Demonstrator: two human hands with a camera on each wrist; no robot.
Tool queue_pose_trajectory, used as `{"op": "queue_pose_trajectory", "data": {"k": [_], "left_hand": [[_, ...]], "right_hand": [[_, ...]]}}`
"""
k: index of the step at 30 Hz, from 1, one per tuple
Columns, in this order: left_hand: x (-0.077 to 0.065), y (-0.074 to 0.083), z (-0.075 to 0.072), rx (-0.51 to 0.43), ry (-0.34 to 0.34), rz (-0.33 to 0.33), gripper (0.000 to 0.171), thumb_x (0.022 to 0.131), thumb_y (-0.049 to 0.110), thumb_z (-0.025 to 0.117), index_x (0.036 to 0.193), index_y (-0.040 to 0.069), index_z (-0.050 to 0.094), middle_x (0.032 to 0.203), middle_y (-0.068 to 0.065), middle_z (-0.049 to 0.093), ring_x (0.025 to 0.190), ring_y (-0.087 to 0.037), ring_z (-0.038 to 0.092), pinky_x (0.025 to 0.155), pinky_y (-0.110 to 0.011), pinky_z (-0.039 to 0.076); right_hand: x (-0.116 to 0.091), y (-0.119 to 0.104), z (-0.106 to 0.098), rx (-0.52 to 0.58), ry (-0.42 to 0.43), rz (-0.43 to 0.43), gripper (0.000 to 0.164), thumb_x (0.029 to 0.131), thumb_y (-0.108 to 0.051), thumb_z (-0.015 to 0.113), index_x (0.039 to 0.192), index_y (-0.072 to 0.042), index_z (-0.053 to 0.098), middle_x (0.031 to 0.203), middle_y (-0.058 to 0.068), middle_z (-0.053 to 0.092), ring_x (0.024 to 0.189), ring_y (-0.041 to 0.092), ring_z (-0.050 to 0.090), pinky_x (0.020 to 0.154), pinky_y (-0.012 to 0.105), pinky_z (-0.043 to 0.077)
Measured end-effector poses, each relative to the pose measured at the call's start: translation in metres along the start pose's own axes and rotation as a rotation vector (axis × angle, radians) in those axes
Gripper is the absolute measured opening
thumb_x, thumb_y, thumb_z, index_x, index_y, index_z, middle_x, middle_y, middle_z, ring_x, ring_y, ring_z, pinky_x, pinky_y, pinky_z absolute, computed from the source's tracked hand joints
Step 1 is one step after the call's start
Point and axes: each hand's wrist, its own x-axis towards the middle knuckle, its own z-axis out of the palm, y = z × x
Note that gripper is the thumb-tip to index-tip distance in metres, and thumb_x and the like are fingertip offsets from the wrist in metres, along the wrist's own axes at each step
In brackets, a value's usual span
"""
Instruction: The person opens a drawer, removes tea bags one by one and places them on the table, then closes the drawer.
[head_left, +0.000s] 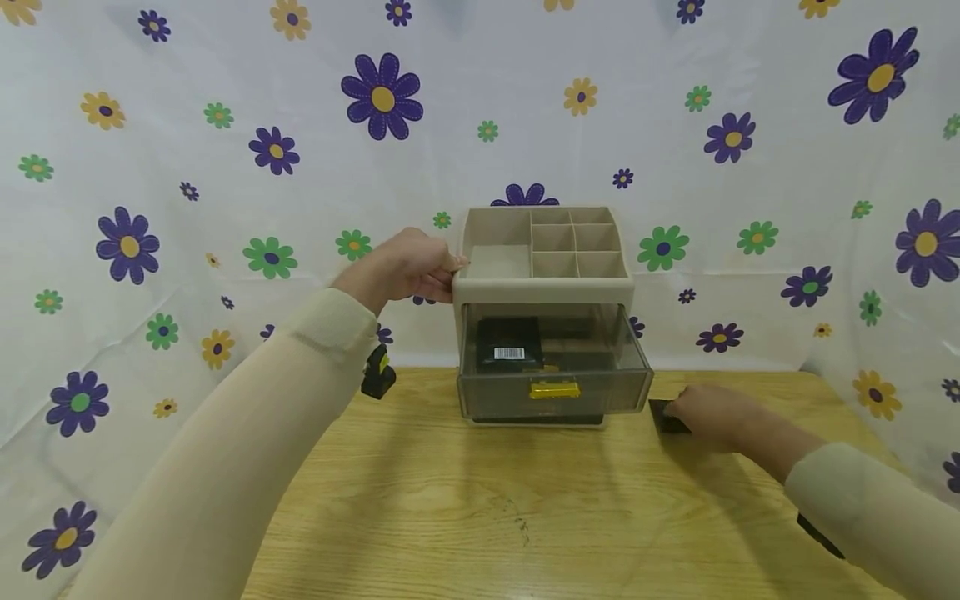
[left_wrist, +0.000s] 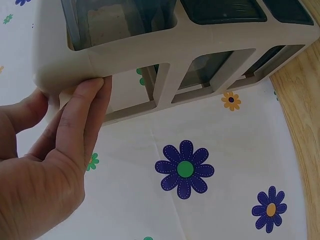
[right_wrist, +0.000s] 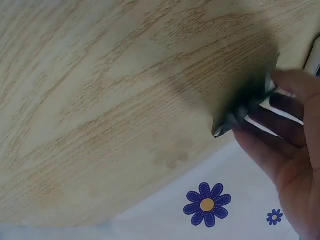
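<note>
A beige desktop organizer (head_left: 543, 290) stands at the back of the table, its smoky clear drawer (head_left: 495, 393) with a yellow handle (head_left: 555, 390) pulled out. Inside lies a black packet (head_left: 508, 337) with a white barcode label. My left hand (head_left: 416, 262) grips the organizer's upper left corner, thumb and fingers around the edge in the left wrist view. To the right of the organizer, my right hand (head_left: 712, 417) pinches a flat, dark, shiny packet (head_left: 667, 417) low over the table. In the right wrist view this packet (right_wrist: 245, 105) is blurred.
Open compartments (head_left: 576, 242) top the organizer, one large and several small. The wooden table (head_left: 450, 517) runs back to a white flowered cloth (head_left: 225, 167). Dark wrist devices (head_left: 378, 372) sit under both sleeves.
</note>
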Motion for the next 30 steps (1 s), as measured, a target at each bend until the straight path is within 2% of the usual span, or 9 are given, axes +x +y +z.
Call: {"op": "queue_pose_trajectory", "data": {"k": [2,4,8,11,15,18,21,26,30], "left_hand": [[0.0,0.0,0.0,0.003,0.0,-0.001,0.025,0.092,0.014,0.052,0.111,-0.002,0.051,0.107,-0.018,0.057,0.088,-0.028,0.063,0.073,-0.037,0.057],[0.0,0.0,-0.001,0.002,-0.001,-0.001,0.025,0.092,0.014,0.052,0.111,-0.002,0.051,0.107,-0.018,0.058,0.088,-0.028,0.063,0.074,-0.037,0.057],[0.0,0.001,-0.002,0.0,-0.002,-0.001,0.025,0.091,0.013,0.052,0.11,-0.003,0.052,0.107,-0.018,0.058,0.087,-0.027,0.063,0.07,-0.036,0.057],[0.0,0.001,-0.001,0.0,-0.004,0.0,0.025,0.092,0.014,0.052,0.111,-0.003,0.052,0.107,-0.018,0.058,0.087,-0.027,0.063,0.069,-0.035,0.057],[0.0,0.0,-0.001,0.007,-0.004,0.001,0.026,0.092,0.014,0.051,0.111,-0.003,0.052,0.107,-0.018,0.058,0.087,-0.028,0.063,0.069,-0.035,0.057],[-0.001,0.001,0.0,0.011,-0.001,0.005,0.025,0.092,0.013,0.052,0.11,-0.003,0.052,0.106,-0.018,0.059,0.086,-0.027,0.063,0.069,-0.035,0.058],[-0.001,0.001,0.0,0.01,-0.002,0.007,0.025,0.092,0.013,0.052,0.11,-0.004,0.052,0.106,-0.019,0.059,0.086,-0.027,0.063,0.069,-0.035,0.057],[-0.001,0.0,0.0,0.011,-0.001,0.011,0.026,0.092,0.013,0.051,0.111,-0.005,0.052,0.106,-0.019,0.058,0.086,-0.028,0.063,0.071,-0.036,0.057],[-0.002,0.001,0.0,0.009,-0.006,0.016,0.026,0.092,0.013,0.051,0.111,-0.004,0.052,0.106,-0.019,0.059,0.086,-0.028,0.063,0.071,-0.036,0.057]], "right_hand": [[-0.004,0.0,-0.002,0.07,-0.049,-0.007,0.021,0.08,-0.017,0.068,0.099,-0.01,0.066,0.088,0.004,0.065,0.082,0.022,0.06,0.073,0.042,0.054],[-0.008,0.002,-0.006,0.132,-0.054,-0.01,0.031,0.077,-0.016,0.069,0.107,-0.008,0.065,0.097,0.007,0.066,0.089,0.027,0.06,0.079,0.046,0.054],[-0.013,0.006,-0.015,0.212,-0.006,-0.02,0.038,0.07,0.002,0.06,0.107,-0.003,0.064,0.104,0.012,0.066,0.098,0.032,0.059,0.083,0.047,0.052],[-0.017,0.006,-0.019,0.257,-0.01,-0.012,0.04,0.066,0.008,0.056,0.104,-0.003,0.066,0.103,0.01,0.066,0.099,0.032,0.059,0.084,0.048,0.052],[-0.022,0.0,-0.017,0.27,-0.037,-0.01,0.033,0.071,0.002,0.061,0.101,-0.008,0.067,0.103,0.006,0.065,0.1,0.03,0.058,0.087,0.049,0.05],[-0.025,-0.007,-0.011,0.256,-0.06,-0.024,0.028,0.077,-0.011,0.065,0.105,-0.009,0.066,0.106,0.007,0.062,0.101,0.03,0.056,0.089,0.048,0.049],[-0.026,-0.012,-0.005,0.252,-0.093,-0.01,0.031,0.081,-0.017,0.064,0.111,-0.01,0.063,0.109,0.01,0.059,0.102,0.031,0.055,0.089,0.049,0.048],[-0.025,-0.014,-0.002,0.237,-0.112,0.043,0.039,0.076,-0.009,0.06,0.115,-0.008,0.061,0.114,0.016,0.055,0.102,0.036,0.054,0.088,0.052,0.048],[-0.021,-0.012,-0.001,0.227,-0.135,0.076,0.048,0.072,-0.011,0.063,0.119,-0.005,0.058,0.119,0.022,0.052,0.104,0.039,0.052,0.089,0.054,0.047]]}}
